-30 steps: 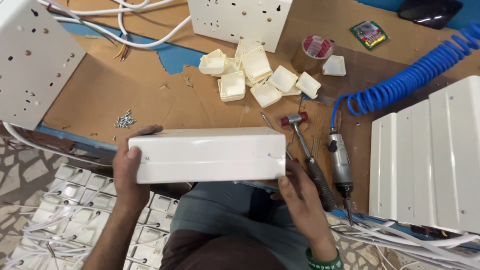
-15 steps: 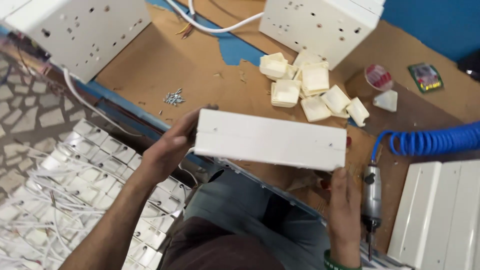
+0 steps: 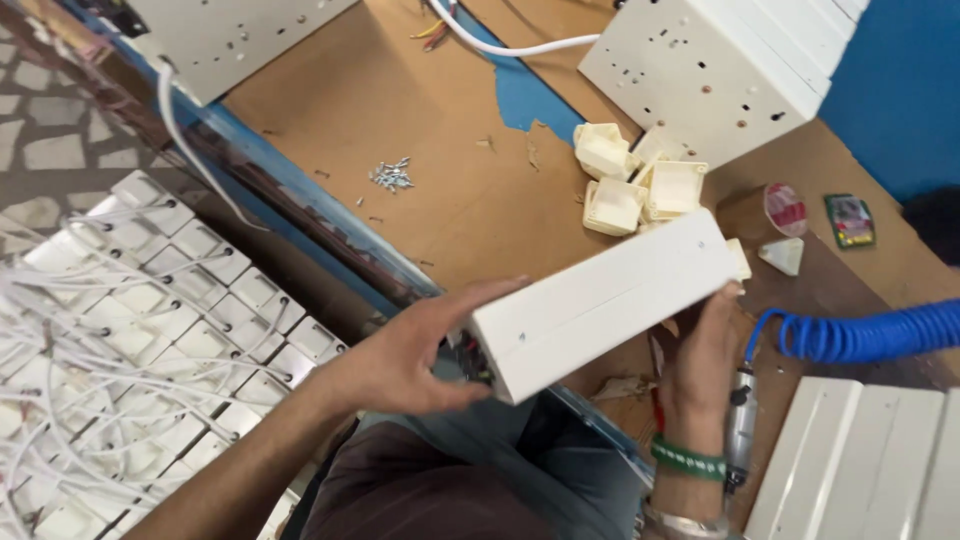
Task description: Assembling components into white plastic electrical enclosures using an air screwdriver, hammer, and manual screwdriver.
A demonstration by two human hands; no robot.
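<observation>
Both hands grip the long white plastic box (image 3: 605,300) above the worktop's near edge: left hand (image 3: 410,350) cupping one end, right hand (image 3: 705,345) clasping the other, mid-turn; steady support needed.

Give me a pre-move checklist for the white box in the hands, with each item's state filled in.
1. Left hand on the near end of the long white box: ok, palm and fingers against it.
2. Right hand supporting the far end from below: ok.
3. Box clear of the bench: ok, held tilted above it.
4. Small cream housings out of the way: ok, beyond the box.
5. Loose screws clear: ok, apart on the bench.
6. Wiring inside the box's open end: cannot tell.
</observation>
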